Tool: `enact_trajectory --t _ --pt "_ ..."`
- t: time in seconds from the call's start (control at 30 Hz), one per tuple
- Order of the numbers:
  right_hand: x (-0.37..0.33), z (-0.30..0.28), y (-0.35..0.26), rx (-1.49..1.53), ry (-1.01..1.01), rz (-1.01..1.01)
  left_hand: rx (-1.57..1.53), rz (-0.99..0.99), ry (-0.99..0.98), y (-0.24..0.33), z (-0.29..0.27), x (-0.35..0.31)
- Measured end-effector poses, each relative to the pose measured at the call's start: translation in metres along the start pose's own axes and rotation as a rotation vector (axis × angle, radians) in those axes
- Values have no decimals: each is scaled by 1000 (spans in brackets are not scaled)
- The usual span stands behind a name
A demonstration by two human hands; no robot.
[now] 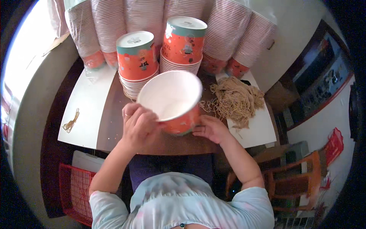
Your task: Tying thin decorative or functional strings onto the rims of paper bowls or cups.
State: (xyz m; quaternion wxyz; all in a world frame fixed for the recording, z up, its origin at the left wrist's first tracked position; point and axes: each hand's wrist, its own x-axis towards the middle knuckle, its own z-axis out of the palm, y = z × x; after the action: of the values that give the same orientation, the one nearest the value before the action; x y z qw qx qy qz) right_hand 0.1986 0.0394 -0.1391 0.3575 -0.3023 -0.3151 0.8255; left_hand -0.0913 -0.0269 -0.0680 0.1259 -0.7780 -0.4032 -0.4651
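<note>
A large paper bucket [179, 124], white inside and orange with a green band at its base, is tilted so that its mouth faces me. My left hand [139, 124] is closed on the left side of its rim. By the lower right side of the bucket, my right hand [213, 129] has its fingers stretched toward the base; whether they touch it is hard to tell. Just behind stand a shorter stack of upturned buckets [136, 65] and a taller stack [185, 42]. To the right lies a tangled heap of tan cords [238, 100].
Tall plastic-wrapped stacks of buckets [225, 30] line the back of the table [85, 110]. A small bundle of cord [71, 121] lies at the table's left. Below are a red basket [76, 191] at left and a wooden chair [293, 183] at right.
</note>
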Motion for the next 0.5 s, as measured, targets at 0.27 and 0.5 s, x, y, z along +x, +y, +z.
enact_trajectory --t 0.27,0.5 --pt "70 -45 -60 -1637 440 -460 -94 102 -316 16 -18 -16" --pt "116 -44 -59 -1896 555 -197 -65 194 -362 30 -11 -8"
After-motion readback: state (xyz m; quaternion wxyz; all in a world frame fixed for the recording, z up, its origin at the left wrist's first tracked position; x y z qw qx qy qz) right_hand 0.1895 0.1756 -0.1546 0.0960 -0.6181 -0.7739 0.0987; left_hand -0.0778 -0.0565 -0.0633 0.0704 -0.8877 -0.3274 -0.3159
